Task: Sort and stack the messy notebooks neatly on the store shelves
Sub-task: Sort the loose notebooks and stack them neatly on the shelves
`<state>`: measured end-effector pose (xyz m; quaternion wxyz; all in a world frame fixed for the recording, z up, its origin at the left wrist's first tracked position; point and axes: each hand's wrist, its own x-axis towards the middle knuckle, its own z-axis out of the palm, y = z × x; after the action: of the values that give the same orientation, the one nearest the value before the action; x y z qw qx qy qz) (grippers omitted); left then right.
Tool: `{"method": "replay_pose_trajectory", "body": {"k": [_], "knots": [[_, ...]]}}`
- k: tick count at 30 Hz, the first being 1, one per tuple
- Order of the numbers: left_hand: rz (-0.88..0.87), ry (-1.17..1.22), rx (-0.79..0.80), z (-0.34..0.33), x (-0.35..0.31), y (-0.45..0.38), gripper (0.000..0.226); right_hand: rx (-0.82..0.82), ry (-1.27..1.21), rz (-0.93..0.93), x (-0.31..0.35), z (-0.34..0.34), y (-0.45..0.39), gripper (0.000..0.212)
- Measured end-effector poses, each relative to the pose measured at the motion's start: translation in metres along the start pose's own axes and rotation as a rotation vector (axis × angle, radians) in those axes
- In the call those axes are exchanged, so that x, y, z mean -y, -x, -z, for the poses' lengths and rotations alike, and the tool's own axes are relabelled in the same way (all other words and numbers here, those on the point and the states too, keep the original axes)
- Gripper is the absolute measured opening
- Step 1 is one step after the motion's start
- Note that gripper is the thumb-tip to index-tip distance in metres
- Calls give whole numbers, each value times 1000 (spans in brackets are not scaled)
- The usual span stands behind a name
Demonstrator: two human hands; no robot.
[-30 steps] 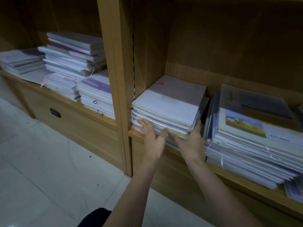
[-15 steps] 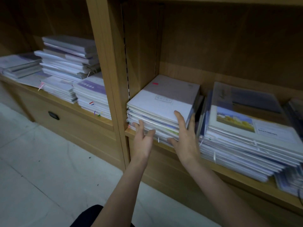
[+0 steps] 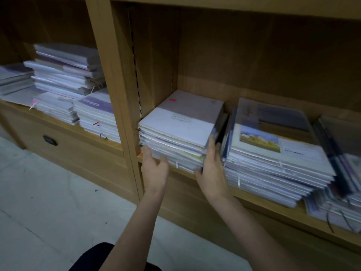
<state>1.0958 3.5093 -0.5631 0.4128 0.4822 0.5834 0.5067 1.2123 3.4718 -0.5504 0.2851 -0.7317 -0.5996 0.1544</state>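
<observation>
Bracketing white-and-mauve notebook stack (image 3: 181, 132), hands (image 3: 183, 171) flat

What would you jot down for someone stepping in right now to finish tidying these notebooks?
Left hand: open, fingers against the front edge of the white-and-grey-topped stack.
Right hand: open, flat against that stack's right side, in the gap beside the landscape-cover stack.
Done: this stack sits against the upright divider and looks nearly squared.
Left: the landscape-cover stack fans out at its edges, the pile at far right is jumbled, and the stacks in the left bay sit unevenly.
</observation>
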Motion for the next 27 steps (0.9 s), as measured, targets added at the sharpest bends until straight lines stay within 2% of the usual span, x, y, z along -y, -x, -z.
{"method": "replay_pose_trajectory", "body": {"k": [3,6,8,10,12,15,17,21,27], "knots": [[-165,-182,23,-3,-1,4,71,87,-91,-72,-15,-5,19,85],[-168,-259,119,-6,-7,2,71,184,-256,-155,-14,-11,20,76],[-173,-270,138,-6,-6,1,72,194,-401,-201,-11,-17,15,77],[-180,-254,95,-7,-3,-1,71,156,-572,-252,-10,-19,9,75],[-229,-270,6,-9,-1,-1,68,78,-774,-334,-11,-17,4,64],[-526,-396,-92,-7,0,-9,61,-53,-999,-464,0,-11,-12,50],[-686,-539,-76,-5,-3,-26,58,-91,-1044,-572,10,-4,-34,52],[-722,-678,20,-5,-7,-48,58,-125,-1065,-755,19,9,-90,63],[-716,-719,82,-10,7,-55,57,-122,-913,-707,17,21,-133,64]]}}
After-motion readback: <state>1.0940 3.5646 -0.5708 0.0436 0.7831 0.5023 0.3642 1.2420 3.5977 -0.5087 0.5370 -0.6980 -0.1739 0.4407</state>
